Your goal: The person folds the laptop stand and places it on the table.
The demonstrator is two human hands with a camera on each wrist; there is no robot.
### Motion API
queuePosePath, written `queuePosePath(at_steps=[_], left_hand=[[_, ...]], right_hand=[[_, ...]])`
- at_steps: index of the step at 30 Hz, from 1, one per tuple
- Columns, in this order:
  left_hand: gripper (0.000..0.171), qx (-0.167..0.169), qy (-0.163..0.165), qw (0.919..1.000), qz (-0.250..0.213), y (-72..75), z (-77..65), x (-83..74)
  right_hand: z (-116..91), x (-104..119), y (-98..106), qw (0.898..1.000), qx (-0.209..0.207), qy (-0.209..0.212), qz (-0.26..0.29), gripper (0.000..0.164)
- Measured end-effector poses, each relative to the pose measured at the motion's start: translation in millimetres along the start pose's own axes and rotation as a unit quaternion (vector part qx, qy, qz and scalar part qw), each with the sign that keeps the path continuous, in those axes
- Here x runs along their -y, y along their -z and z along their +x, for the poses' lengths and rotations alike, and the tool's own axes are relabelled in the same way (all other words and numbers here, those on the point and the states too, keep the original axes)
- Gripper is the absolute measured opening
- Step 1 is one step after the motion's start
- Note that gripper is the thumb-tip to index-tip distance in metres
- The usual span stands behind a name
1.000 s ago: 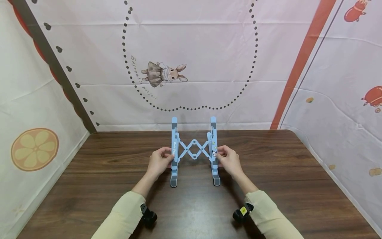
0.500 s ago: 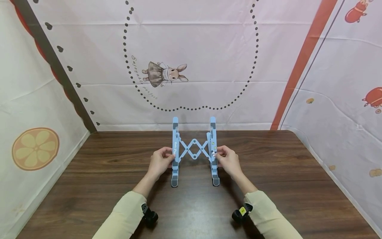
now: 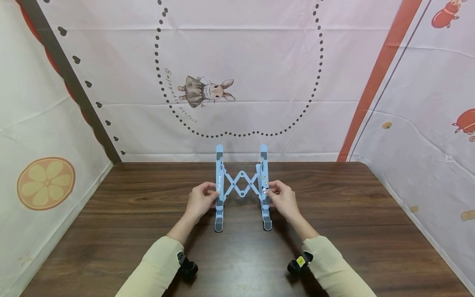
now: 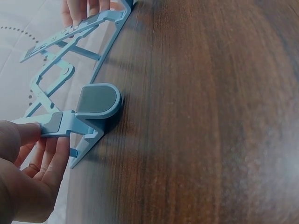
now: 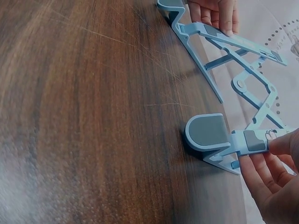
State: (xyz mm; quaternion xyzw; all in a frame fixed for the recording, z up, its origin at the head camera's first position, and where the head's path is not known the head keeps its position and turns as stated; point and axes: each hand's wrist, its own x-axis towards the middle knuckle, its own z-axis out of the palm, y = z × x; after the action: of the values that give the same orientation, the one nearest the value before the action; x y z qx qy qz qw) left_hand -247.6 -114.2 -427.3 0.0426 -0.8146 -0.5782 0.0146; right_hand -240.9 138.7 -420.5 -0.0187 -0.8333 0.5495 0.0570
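A light blue folding laptop stand (image 3: 219, 202) stands on the table, its two long arms raised at a slant and joined by a crisscross linkage (image 3: 242, 174). Grey pads (image 4: 99, 99) cover the front ends of the arms. My left hand (image 3: 200, 200) pinches the left arm, thumb on top and fingers underneath. On the opposite side my right hand (image 3: 285, 201) pinches the right arm in the same way, its thumb beside a small printed figure. The right wrist view shows the stand's padded foot (image 5: 208, 130) close to the right hand's fingers (image 5: 261, 175).
The dark wood-grain table (image 3: 237, 264) spreads around the stand. Behind it hangs a pale printed cloth (image 3: 274, 82) with a rabbit picture, and more cloth lines both sides. Black cameras (image 3: 188, 269) sit at both wrists.
Both hands have moved slightly inward, and the stand's two arms stand a little closer together, with the linkage more folded. Both grips stay the same.
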Motion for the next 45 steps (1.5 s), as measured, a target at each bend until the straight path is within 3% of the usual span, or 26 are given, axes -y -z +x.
queuePosePath(at_steps=[26,45], left_hand=[[0.015,-0.002,-0.009,0.9999,-0.010,-5.4,-1.5,-2.2],[0.017,0.001,0.007,0.9999,-0.011,-9.2,-2.4,-3.5]], right_hand=[[-0.2,3.1,-6.6,1.000,-0.002,0.004,0.009,0.020],[-1.4,2.8,-10.8,1.000,-0.002,0.005,0.013,0.019]])
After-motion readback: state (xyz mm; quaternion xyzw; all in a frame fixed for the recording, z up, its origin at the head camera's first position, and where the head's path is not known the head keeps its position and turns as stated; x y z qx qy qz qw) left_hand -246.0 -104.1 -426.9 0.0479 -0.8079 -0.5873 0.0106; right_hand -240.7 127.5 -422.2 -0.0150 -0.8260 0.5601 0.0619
